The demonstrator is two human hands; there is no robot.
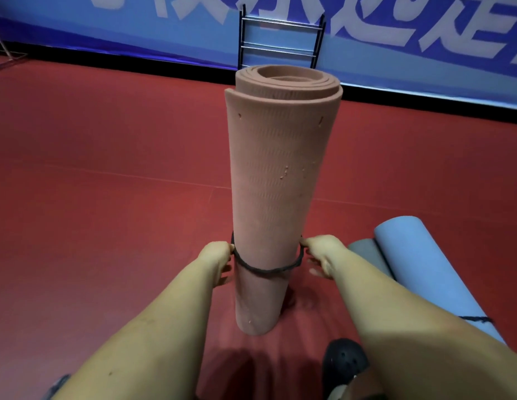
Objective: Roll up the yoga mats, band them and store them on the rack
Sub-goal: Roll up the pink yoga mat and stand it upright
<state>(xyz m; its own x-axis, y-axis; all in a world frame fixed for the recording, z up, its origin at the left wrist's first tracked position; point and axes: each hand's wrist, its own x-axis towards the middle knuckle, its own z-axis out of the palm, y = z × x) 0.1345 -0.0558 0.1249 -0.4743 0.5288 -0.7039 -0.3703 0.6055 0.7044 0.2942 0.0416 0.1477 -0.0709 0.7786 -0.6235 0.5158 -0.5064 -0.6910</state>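
Here the pink mat (276, 197) stands on end on the red floor (107, 197), rolled, which leaves its whole girth free for a band to slide along it. The black band (266, 269) circles the roll low down, slack at the front, where it sags. The left hand (218, 258) pinches the band at the roll's left side and the right hand (319, 252) pinches it at the right, each grip closed on the cord (pulling it wide, it seems, so it can travel over the foam). Judging by that, the banding step is under way and the racking is not yet done; the rack (280, 41) stands well apart by the blue wall.

The back of the band is hidden behind the roll, and most fingertips are hidden or blurred. To the right lie a grey mat (369, 255) and a blue mat (424, 269), touching; a dark cord crosses the blue one, but whether it wraps fully round cannot be told.
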